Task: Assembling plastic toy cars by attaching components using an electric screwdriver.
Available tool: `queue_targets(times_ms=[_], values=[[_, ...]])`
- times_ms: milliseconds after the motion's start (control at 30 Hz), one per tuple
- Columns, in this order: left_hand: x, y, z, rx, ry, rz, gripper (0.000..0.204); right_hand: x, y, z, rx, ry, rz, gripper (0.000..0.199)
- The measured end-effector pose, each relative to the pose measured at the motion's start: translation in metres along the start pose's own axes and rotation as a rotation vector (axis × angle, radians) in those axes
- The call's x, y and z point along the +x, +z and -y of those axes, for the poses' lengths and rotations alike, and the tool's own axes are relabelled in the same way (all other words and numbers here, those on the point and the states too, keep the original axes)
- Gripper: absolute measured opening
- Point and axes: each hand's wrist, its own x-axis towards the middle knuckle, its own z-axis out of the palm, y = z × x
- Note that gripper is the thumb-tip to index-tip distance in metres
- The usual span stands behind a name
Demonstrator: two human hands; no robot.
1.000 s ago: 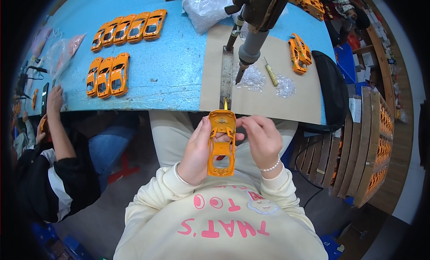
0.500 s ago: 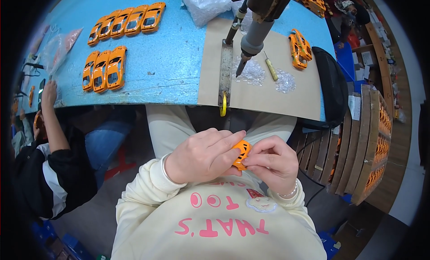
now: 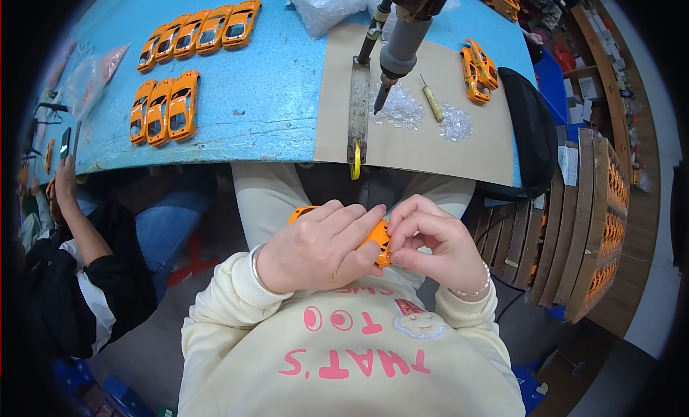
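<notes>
Down low, left hand (image 3: 316, 248) clenched over glossy orange plastic car shell (image 3: 379, 237), right hand (image 3: 434, 241) pinching its end.

Ahead of your hands: blue counter (image 3: 273, 94) with brown cardboard mat (image 3: 423, 130). Wooden racks (image 3: 596, 230) to your right, grey floor (image 3: 143, 352) below-left.

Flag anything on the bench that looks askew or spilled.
Nothing spilled. The orange car shells lie in neat rows on the blue table; only the pair at the right is tilted. Clear small parts sit in two loose heaps on the cardboard sheet.
</notes>
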Motion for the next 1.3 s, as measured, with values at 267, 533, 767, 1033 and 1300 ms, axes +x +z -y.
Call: queue_targets(times_ms=[267,533,767,1033,1300], values=[[0.008,-0.002,-0.004,0.179,-0.002,0.038,0.025,0.016,0.003,-0.026,0.352,0.014,0.044,0.014],[-0.015,0.023,0.015,-0.227,-0.169,-0.109,0.025,0.012,-0.004,-0.035,0.766,0.025,-0.075,0.002],[-0.008,0.031,0.016,-1.378,-0.845,-0.572,0.034,0.023,0.030,-0.068,0.382,0.175,-0.044,0.023],[0.021,0.041,0.039,-1.936,-0.891,-0.655,0.047,0.035,0.040,-0.069,0.864,0.094,-0.151,0.042],[0.036,0.032,0.034,-1.701,-0.606,-0.496,0.084,0.028,0.032,-0.027,0.998,-0.038,-0.211,0.058]])
